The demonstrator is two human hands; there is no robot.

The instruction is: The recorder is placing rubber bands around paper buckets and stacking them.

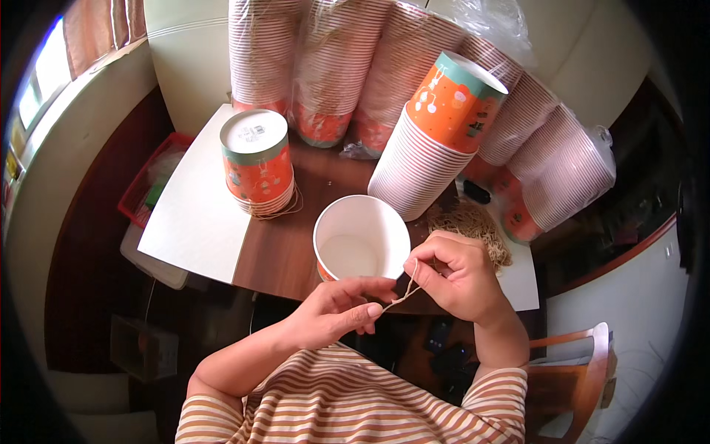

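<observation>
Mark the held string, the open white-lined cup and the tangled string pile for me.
Held string (400, 300): head view, on its exposed middle stretch.
Open cup (356, 224): head view, on its white inner wall.
Tangled string pile (475, 221): head view, on its upper part.

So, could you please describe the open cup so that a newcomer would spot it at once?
Start with the brown and white table and go to its near edge. Just ahead of the left hand stands the open cup. Its white inside shows, whereas the other cups are nested in stacks.
</observation>
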